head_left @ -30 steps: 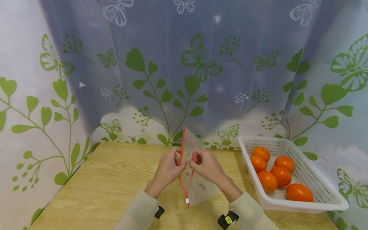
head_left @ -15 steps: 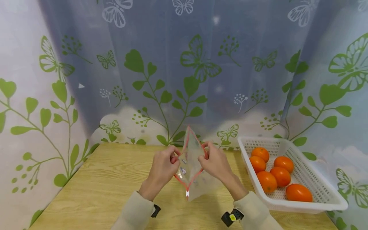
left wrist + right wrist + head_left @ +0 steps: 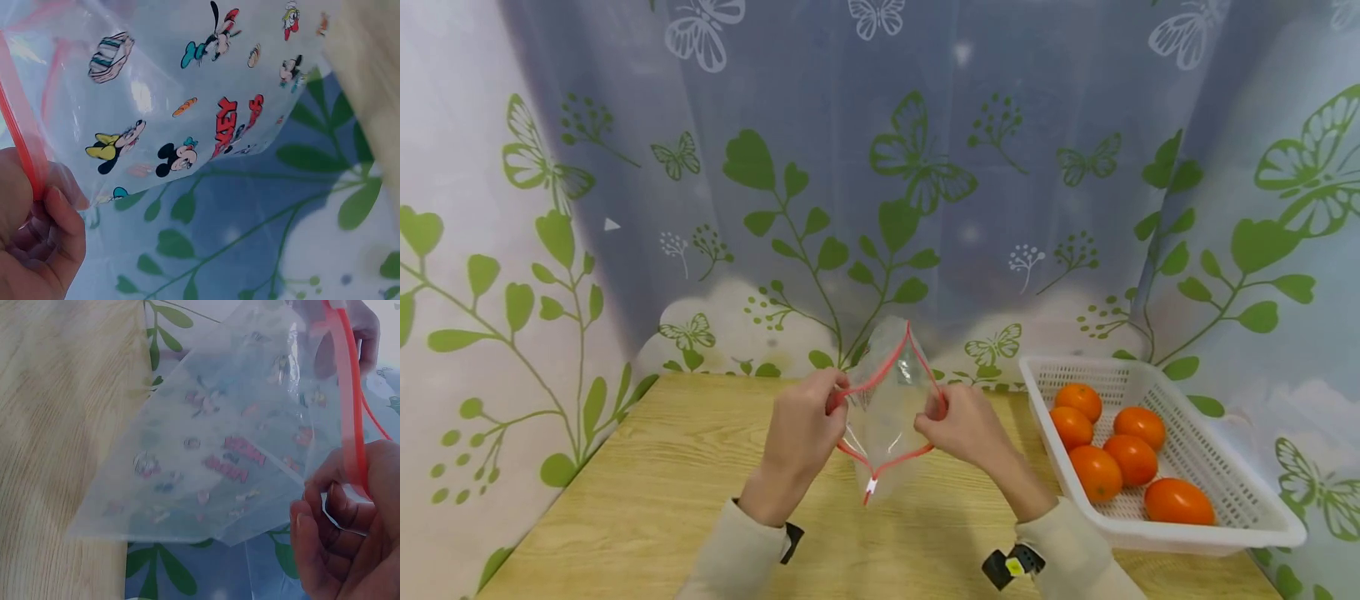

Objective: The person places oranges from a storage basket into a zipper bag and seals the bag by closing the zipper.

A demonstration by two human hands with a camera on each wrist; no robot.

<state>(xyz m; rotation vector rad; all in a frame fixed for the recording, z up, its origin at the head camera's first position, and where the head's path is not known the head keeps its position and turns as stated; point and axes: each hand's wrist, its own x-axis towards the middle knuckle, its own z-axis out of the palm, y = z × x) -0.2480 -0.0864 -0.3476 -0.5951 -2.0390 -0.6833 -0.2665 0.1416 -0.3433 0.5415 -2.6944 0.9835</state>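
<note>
A clear zip bag [image 3: 891, 425] with a red zip edge and a white slider [image 3: 872, 485] is spread wide at its mouth between both hands. Cartoon prints cover its side, plain to see in the left wrist view on the bag [image 3: 187, 112]. My left hand [image 3: 801, 433] pinches the left red rim. The opposite rim is gripped by my right hand [image 3: 962, 423], its fingers curled over the edge. From the right wrist view, the bag [image 3: 200, 462] hangs down with flat sides, and nothing shows inside it.
To the right stands a white perforated plastic basket [image 3: 1217, 533] holding several orange fruits, one of them a longish orange fruit [image 3: 1178, 501] near its front. The wooden table [image 3: 647, 483] ends at a curtain [image 3: 820, 100] printed with leaves and butterflies.
The hands have moved apart, the left one further leftward, and the bag's mouth has gone from a narrow slit to a wide diamond. The basket has not moved.
</note>
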